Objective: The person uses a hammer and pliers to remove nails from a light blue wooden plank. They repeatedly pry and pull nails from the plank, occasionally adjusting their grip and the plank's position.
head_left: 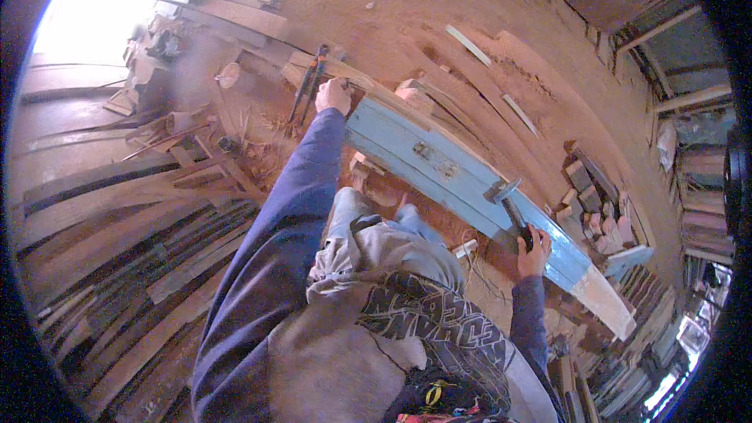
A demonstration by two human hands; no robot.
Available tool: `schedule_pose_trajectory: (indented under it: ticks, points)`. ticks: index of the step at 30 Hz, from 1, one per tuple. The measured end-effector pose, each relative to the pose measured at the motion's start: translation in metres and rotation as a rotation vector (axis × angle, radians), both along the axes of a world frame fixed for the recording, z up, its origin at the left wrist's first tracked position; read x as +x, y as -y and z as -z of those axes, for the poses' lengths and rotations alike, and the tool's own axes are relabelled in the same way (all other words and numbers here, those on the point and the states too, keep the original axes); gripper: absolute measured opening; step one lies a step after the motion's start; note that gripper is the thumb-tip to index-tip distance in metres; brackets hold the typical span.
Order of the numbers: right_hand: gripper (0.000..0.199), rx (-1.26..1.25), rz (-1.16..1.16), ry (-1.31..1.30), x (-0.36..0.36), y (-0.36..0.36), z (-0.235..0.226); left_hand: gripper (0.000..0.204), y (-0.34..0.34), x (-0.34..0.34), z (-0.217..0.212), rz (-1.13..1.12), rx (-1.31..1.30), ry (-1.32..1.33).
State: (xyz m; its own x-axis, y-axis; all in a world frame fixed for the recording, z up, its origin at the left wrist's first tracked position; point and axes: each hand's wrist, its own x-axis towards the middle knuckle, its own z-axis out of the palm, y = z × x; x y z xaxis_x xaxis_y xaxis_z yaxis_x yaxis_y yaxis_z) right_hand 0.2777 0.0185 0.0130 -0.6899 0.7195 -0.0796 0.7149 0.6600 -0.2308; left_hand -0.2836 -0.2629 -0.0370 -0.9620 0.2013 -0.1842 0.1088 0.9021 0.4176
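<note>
A long plank painted pale blue (439, 180) lies slanted before me, with a metal plate near its middle and bare wood at its right end. My left hand (334, 95) rests at the plank's upper left end, fingers curled; whether it grips anything is unclear. My right hand (533, 251) is closed on the dark handle of a hammer (509, 202), whose metal head sits on the blue face. A dark long-handled tool (308, 84) lies on the ground just left of my left hand.
Reddish dirt floor all around. Stacked planks and offcuts (141, 266) lie at the left, and small wood blocks (597, 207) beyond the plank at the right. More boards (486, 70) lie on the ground behind. Shed walls (666, 39) stand at the upper right.
</note>
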Motion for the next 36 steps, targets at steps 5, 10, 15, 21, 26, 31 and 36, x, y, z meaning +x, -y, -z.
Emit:
schedule_pose_trajectory:
  ticks: [5, 10, 15, 21, 26, 31, 36]
  points:
    - [0.054, -0.012, 0.085, -0.013, -0.001, 0.009, 0.004, 0.037, 0.023, -0.01, -0.003, 0.058, 0.129, -0.106]
    - [0.057, -0.007, 0.156, -0.099, -0.017, 0.019, -0.006, 0.065, 0.065, -0.021, 0.001, -0.05, -0.171, -0.381]
    - [0.046, 0.036, 0.154, -0.302, -0.075, 0.069, -0.018, 0.074, 0.082, -0.034, 0.019, 0.119, -0.16, -0.423]
    - [0.045, -0.145, 0.086, -0.373, -0.175, 0.18, -0.05, 0.067, 0.089, -0.05, -0.007, 0.12, 0.142, -0.225]
    - [0.047, -0.785, 0.298, -0.621, -0.238, 0.244, -0.108, 0.055, 0.093, 0.003, -0.089, 0.051, 0.808, 0.28]
    - [0.048, -1.168, 0.303, -0.542, -0.266, 0.263, -0.135, 0.04, 0.045, 0.127, -0.137, -0.114, 1.17, 0.961]
    - [0.044, -1.161, 0.666, -0.151, -0.244, 0.24, -0.129, 0.045, 0.005, 0.214, -0.113, -0.245, 1.059, 1.323]
